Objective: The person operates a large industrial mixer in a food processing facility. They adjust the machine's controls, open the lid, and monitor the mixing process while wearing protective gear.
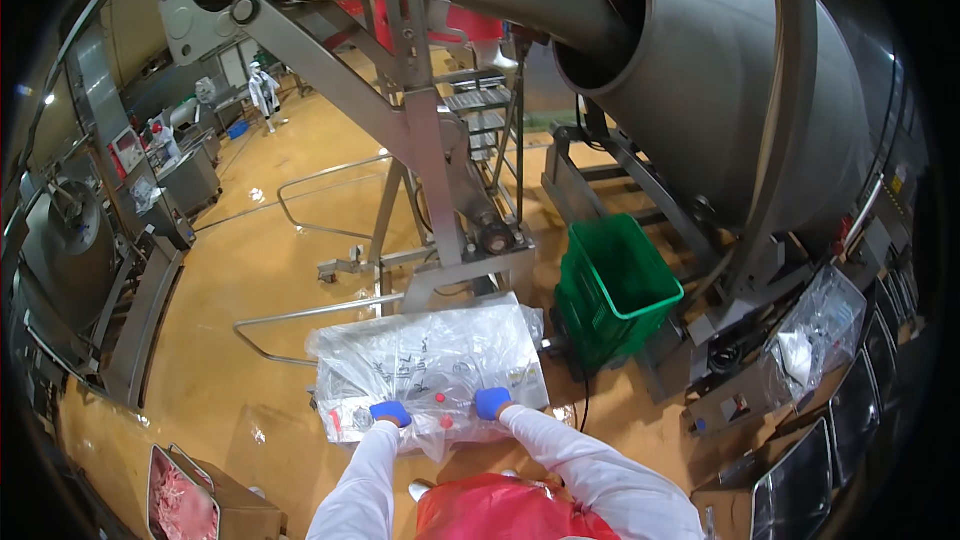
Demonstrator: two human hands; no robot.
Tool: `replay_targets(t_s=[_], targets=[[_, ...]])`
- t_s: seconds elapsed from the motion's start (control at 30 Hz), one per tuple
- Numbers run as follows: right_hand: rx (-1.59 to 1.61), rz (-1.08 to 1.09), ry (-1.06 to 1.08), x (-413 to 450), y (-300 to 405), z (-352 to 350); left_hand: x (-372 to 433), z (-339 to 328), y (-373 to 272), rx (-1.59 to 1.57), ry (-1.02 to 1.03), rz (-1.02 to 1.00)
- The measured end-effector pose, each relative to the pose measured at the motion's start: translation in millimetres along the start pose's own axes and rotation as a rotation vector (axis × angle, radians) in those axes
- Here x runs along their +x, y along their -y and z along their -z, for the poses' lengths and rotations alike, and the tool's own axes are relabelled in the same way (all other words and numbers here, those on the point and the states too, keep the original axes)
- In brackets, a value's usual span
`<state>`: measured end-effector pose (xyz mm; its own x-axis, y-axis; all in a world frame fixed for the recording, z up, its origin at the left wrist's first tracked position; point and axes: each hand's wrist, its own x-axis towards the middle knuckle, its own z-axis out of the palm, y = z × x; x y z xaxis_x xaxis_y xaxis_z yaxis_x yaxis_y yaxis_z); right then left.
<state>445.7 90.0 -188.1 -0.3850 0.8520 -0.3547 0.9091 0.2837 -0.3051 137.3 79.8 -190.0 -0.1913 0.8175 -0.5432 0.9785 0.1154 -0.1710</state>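
Observation:
In front of me stands a metal control box [526, 381] covered with a clear plastic sheet [442, 334] that bears handwriting. Red buttons [440, 397] show through the plastic between my hands. My left hand [391, 413], in a blue glove, rests on the plastic at the near edge, beside a round dial. My right hand [492, 403], also blue-gloved, lies on the sheet to the right of the buttons. The fingers of both look curled, but whether they pinch the plastic cannot be told.
A steel lift frame [427, 165] rises behind the box, its chute reaching into a large tumbler drum [735, 82]. Green crates [619, 315] stand right; a steel bin of raw meat [180, 502] stands lower left. Steel bins [795, 480] line the lower right. Two people work far left.

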Motion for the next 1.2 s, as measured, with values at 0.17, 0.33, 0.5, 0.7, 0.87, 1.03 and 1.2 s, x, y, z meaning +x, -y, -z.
replay_targets(t_s=[0.17,0.33,0.5,0.7,0.87,1.03,1.2], targets=[[-0.023,-0.002,0.035,1,-7,2,-7,28,-12,0.103,0.014,-0.059],[-0.012,0.035,-0.043,2,-11,-4,14,15,-13,0.130,0.036,-0.118],[0.029,0.054,-0.098,-1,-13,-5,16,7,-8,0.109,0.005,-0.145],[0.022,0.065,-0.086,6,-15,-9,8,17,-4,0.088,0.006,-0.172],[0.056,0.059,-0.106,0,-15,-7,-1,16,-5,0.026,-0.048,-0.201],[0.064,0.058,-0.117,-1,-14,-8,-6,13,-4,-0.003,-0.075,-0.193],[0.073,0.046,-0.143,3,-19,-16,-5,18,-8,-0.004,-0.046,-0.199]])
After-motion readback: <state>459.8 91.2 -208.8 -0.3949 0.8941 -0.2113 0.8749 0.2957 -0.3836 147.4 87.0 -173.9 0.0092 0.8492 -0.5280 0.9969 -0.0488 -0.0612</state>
